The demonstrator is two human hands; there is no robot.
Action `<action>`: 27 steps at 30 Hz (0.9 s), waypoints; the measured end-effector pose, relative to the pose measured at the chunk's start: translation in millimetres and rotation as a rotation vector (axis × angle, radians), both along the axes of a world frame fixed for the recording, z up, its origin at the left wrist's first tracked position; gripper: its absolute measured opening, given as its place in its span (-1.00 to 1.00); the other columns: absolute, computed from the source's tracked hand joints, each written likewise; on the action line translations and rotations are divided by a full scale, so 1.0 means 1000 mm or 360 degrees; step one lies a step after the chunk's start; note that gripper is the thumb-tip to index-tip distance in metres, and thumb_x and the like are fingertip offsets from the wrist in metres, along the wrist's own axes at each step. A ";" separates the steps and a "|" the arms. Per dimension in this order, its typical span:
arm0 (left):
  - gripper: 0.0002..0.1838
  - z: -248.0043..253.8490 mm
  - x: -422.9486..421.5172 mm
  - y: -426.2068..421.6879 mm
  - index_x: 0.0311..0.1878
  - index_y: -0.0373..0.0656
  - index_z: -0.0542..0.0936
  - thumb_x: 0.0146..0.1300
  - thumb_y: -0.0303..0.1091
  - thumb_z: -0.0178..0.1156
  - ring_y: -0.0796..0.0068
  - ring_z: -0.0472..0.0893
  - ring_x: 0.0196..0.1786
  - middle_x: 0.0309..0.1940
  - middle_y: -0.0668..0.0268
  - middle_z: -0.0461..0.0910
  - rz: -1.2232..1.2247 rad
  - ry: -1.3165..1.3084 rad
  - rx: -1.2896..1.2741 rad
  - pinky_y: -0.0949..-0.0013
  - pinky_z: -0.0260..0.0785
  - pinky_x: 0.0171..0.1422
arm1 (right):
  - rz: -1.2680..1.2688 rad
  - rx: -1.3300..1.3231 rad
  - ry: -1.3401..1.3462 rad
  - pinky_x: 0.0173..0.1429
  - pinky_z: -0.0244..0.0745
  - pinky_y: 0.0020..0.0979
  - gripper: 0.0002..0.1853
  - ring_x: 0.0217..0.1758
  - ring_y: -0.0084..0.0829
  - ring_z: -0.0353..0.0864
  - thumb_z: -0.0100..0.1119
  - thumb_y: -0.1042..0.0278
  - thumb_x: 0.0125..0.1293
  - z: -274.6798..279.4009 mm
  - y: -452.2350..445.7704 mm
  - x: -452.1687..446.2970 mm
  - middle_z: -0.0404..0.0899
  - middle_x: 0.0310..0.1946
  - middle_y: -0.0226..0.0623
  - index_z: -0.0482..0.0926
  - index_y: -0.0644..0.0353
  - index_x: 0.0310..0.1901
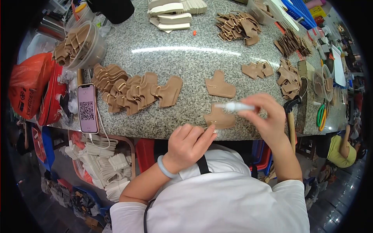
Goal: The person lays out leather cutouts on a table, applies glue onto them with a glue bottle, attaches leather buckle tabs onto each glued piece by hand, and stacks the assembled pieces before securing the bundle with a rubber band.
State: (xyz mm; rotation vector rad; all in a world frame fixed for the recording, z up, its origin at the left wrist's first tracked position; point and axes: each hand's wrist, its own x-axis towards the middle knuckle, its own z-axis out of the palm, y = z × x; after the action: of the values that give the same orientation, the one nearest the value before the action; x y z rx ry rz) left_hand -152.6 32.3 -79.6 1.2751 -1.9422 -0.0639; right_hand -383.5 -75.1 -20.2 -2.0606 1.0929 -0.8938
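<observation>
A brown leather piece [222, 118] with a small gold metal fitting lies near the front edge of the granite worktop. My left hand [188, 146] is closed with its index finger stretched to the fitting, pinning the piece at its lower left corner; the thumb is hidden. Over the same piece, my right hand [268, 116] grips a white tube [237, 106] with a thin tip pointing left; motion blurs it. Just beyond lies a matching leather piece [220, 84], flat, with its own gold fitting.
Stacked leather pieces [134, 91] lie to the left, beside a phone [88, 108] with a cable. More leather bundles [239, 28] and white strips [173, 13] sit at the back. A hammer [290, 120] rests at right; a plastic tub [91, 46] stands at left.
</observation>
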 end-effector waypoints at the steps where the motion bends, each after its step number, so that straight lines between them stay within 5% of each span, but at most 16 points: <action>1: -0.64 0.003 0.001 -0.003 0.04 -0.09 0.84 0.14 -0.39 0.60 0.39 0.50 -0.34 -0.36 0.43 0.55 -0.0012 -0.0008 -0.0011 0.31 0.34 -0.31 | -0.0030 0.0186 -0.0099 -0.16 0.59 -0.49 -0.75 -0.24 -0.55 0.69 0.58 0.49 0.29 -0.009 -0.007 -0.001 0.79 -0.16 -0.31 0.78 0.30 -0.03; 6: -0.62 0.016 0.002 -0.014 0.04 -0.10 0.84 0.11 -0.43 0.61 0.39 0.51 -0.34 -0.35 0.42 0.58 -0.0003 -0.0025 -0.0084 0.31 0.34 -0.31 | -0.0047 0.0768 -0.0722 0.04 0.70 -0.46 -0.71 -0.03 -0.56 0.79 0.53 0.45 0.39 -0.035 -0.073 0.050 0.81 -0.05 -0.26 0.68 0.33 0.05; 14: -0.66 0.000 -0.003 0.003 0.01 -0.14 0.82 0.14 -0.39 0.60 0.41 0.49 -0.37 -0.35 0.42 0.55 -0.0096 -0.0096 -0.0055 0.36 0.36 -0.35 | -0.0147 -0.0127 0.0038 -0.01 0.62 -0.22 -0.71 -0.07 -0.25 0.69 0.67 0.20 0.16 -0.067 -0.133 0.083 0.67 -0.17 -0.32 0.75 0.14 -0.22; 21: -0.65 -0.003 -0.005 0.006 0.00 -0.10 0.85 0.10 -0.45 0.61 0.38 0.49 -0.35 -0.36 0.41 0.56 -0.0124 -0.0058 0.0019 0.33 0.35 -0.33 | -0.0173 -0.0034 0.0011 -0.06 0.66 -0.32 -0.57 -0.18 -0.38 0.70 0.63 0.23 0.26 -0.034 -0.118 0.051 0.68 -0.07 -0.29 0.68 0.15 0.09; 27: -0.66 -0.008 -0.005 0.007 0.00 -0.10 0.85 0.11 -0.46 0.61 0.37 0.50 -0.35 -0.35 0.40 0.56 -0.0085 0.0000 0.0035 0.32 0.35 -0.33 | -0.0615 0.0183 0.0484 -0.17 0.64 -0.33 -0.65 -0.30 -0.42 0.75 0.62 0.11 0.28 -0.012 -0.094 -0.026 0.76 -0.35 -0.32 0.75 0.24 -0.20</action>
State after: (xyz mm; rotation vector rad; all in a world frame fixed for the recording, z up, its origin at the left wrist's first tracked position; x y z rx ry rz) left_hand -157.2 39.4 -87.8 1.2372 -1.9806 -0.1122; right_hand -409.6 -168.9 -32.1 -1.9641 1.7073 -0.6846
